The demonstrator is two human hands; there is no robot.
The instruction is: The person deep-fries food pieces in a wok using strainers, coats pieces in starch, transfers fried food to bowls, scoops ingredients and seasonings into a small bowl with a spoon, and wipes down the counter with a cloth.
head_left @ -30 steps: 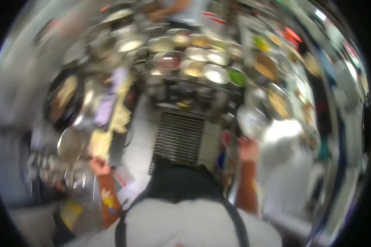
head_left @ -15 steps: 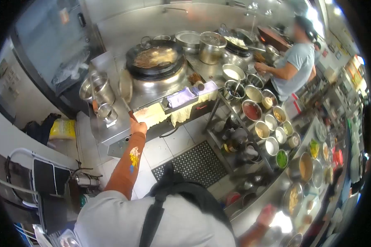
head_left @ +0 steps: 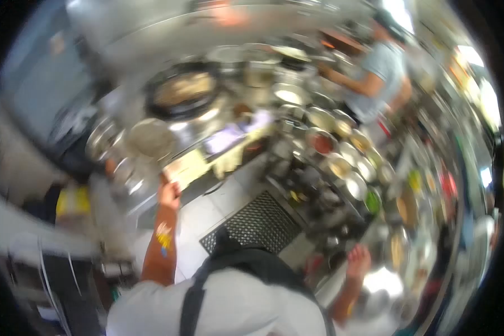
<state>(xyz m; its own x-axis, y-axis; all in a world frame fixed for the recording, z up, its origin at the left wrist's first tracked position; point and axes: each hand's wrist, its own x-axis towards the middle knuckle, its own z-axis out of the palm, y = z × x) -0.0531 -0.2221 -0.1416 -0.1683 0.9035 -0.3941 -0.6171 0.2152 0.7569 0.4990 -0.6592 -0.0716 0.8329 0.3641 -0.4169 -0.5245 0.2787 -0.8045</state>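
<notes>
My left hand is closed round the handle of a round, flat-headed skimmer. The skimmer's disc faces up over the left end of the steel stove counter, beside a large black wok with brownish food in bubbling-looking oil. Steel pots stand just left of the disc. My right hand holds nothing that I can see; its fingers look apart, above the edge of the right counter near a shiny steel bowl. Motion blurs the whole view.
Several bowls of sauces and ingredients, among them a red one and a green one, line the right counter. Folded cloths lie along the stove's front edge. A black perforated mat covers the floor. Another person stands at the far stove.
The skimmer's disc has turned from nearly edge-on to facing up, still in my left hand. My right hand has risen away from the counter. The view has shifted and blurred.
</notes>
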